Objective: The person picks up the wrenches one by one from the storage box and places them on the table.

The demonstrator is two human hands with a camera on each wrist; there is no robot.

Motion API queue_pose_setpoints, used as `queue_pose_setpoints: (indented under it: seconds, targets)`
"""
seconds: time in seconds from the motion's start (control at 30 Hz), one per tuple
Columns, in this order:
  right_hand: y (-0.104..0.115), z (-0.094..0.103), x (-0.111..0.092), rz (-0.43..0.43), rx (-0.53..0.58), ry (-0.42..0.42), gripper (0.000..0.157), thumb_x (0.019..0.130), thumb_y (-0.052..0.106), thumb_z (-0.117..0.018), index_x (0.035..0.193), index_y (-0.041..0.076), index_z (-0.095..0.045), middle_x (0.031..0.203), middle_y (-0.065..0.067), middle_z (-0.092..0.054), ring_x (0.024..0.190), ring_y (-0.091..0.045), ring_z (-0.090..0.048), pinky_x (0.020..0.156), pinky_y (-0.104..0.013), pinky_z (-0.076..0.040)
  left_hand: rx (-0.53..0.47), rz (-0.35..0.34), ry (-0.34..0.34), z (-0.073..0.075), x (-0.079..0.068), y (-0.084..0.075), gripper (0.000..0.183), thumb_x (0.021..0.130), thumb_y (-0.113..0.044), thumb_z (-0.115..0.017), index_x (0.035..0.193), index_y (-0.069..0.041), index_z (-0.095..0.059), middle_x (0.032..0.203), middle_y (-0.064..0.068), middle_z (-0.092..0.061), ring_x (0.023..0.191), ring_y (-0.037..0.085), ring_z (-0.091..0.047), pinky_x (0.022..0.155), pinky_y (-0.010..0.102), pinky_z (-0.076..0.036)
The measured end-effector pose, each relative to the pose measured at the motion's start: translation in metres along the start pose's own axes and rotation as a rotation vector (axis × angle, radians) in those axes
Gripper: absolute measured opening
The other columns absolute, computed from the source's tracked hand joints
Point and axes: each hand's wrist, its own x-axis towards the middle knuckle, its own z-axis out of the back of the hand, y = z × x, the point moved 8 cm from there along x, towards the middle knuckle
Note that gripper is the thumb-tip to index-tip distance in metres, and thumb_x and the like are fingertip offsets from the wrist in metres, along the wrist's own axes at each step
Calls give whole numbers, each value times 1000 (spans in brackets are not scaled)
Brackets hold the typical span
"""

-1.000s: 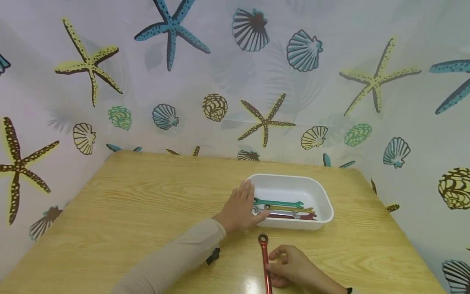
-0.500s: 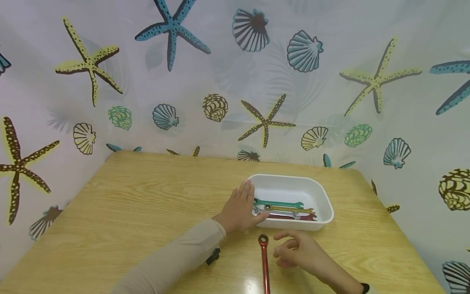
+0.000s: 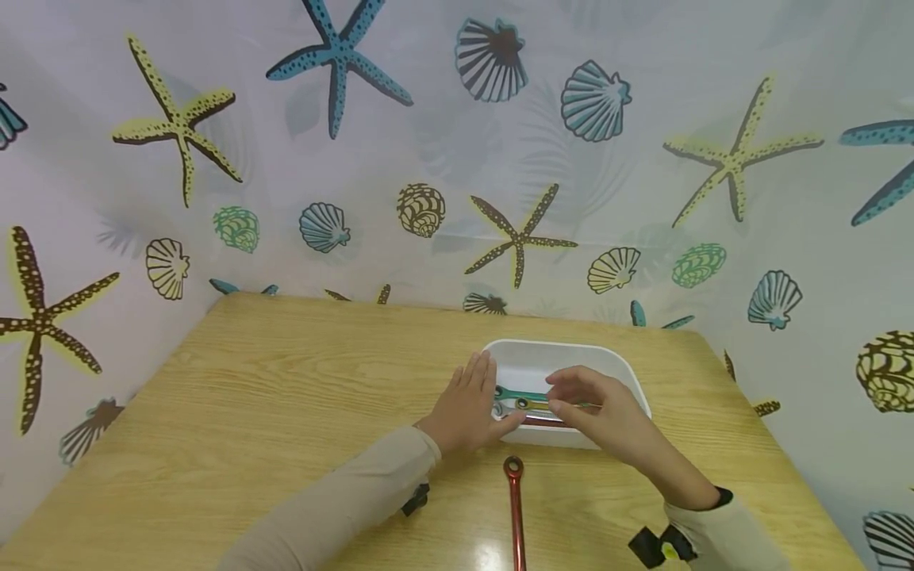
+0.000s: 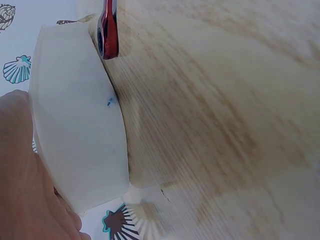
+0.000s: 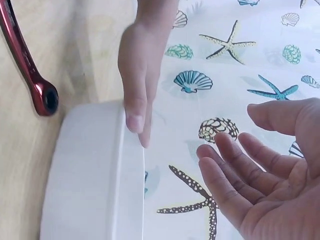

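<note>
A white plastic tray point(image 3: 560, 438) stands on the table with several wrenches inside. My left hand point(image 3: 462, 411) rests on its left end, fingers straight and thumb along the near rim. Above the tray's right half is my right hand point(image 3: 612, 419), fingers loosely bent and apart, nothing between them in the right wrist view. It partly covers a green wrench point(image 3: 524, 394), a yellow wrench point(image 3: 537, 405) and a red wrench point(image 3: 546, 423) in the tray. Another red ratcheting wrench point(image 3: 516, 511) lies lengthwise on the table in front; its ring end points at the tray.
The wood-grain table point(image 3: 300, 373) extends left and right of the tray. A white curtain point(image 3: 400, 159) with starfish and shell prints surrounds its back and sides. A black strap point(image 3: 723, 498) circles my right wrist.
My right hand has let go of the red wrench on the table, then lifted and moved forward over the tray. The left hand stays in place.
</note>
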Motion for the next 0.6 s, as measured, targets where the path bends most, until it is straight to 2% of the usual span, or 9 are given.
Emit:
queue_pose_setpoints:
  seconds: [0.2, 0.4, 0.6]
  targets:
    - [-13, 6, 24, 40, -43, -26, 28, 92, 16, -65, 118, 4, -60, 110, -12, -67, 102, -29, -65, 81, -38, -55, 13, 7, -2, -2, 1, 1, 96, 91, -72, -29, 152, 1, -15, 160, 17, -10, 147, 30, -7, 117, 45, -16]
    - [-44, 1, 47, -13, -57, -45, 33, 93, 22, -64, 120, 3, -60, 115, -16, -65, 106, -32, -63, 85, -44, -53, 19, 9, -2, -1, 0, 1, 96, 91, -72, -29, 152, 1, -14, 160, 16, -9, 147, 30, -7, 117, 45, -16]
    - [-78, -10, 62, -70, -24, -6, 37, 93, 20, -64, 123, 0, -57, 119, -19, -63, 108, -37, -61, 85, -47, -53, 21, 3, -18, -3, 2, 2, 95, 91, -71, -31, 152, 1, -16, 160, 17, -11, 147, 30, -10, 117, 45, -17]
